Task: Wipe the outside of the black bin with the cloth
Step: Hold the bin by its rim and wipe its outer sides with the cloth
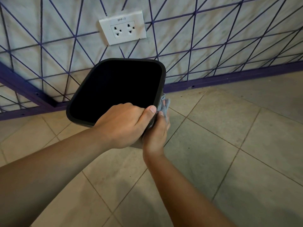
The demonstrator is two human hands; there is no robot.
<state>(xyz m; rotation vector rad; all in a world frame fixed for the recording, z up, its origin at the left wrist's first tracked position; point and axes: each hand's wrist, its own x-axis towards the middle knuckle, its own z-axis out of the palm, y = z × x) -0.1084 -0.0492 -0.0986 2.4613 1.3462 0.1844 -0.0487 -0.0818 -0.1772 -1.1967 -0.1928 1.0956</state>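
Observation:
The black bin (85, 89), square with rounded corners, is seen from above with its dark opening facing me. My left hand (122, 123) grips its near right rim, thumb lying along the edge. Just to the right, my right hand (155, 133) presses a grey-blue cloth (164, 104) against the bin's right outer wall. Only the upper part of the cloth shows above my fingers; the rest is hidden behind the hand and bin.
The bin stands on a beige tiled floor (229, 128) close to a white wall with purple lines and a purple baseboard (229, 77). A white double power socket (123, 27) is on the wall above the bin.

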